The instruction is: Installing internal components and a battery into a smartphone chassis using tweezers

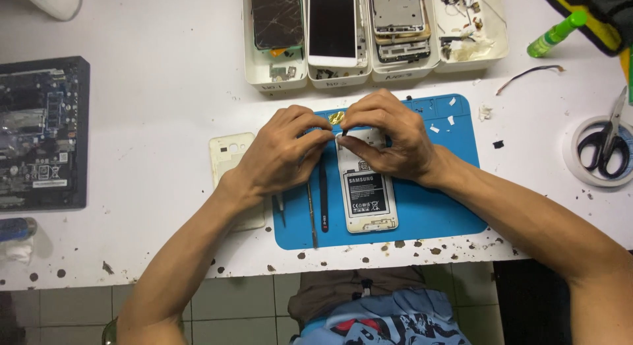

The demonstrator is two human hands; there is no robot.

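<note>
A white smartphone with its back cover removed and battery exposed (366, 193) is laid on a blue rectangular silicone work mat (435, 206). Its top edge is pinched by the narrowed fingertips of the left hand (280, 154) and the right hand (386, 137), around a tiny part that is too small to be identified. Black tweezers (323, 193) are laid just beside the phone.
</note>
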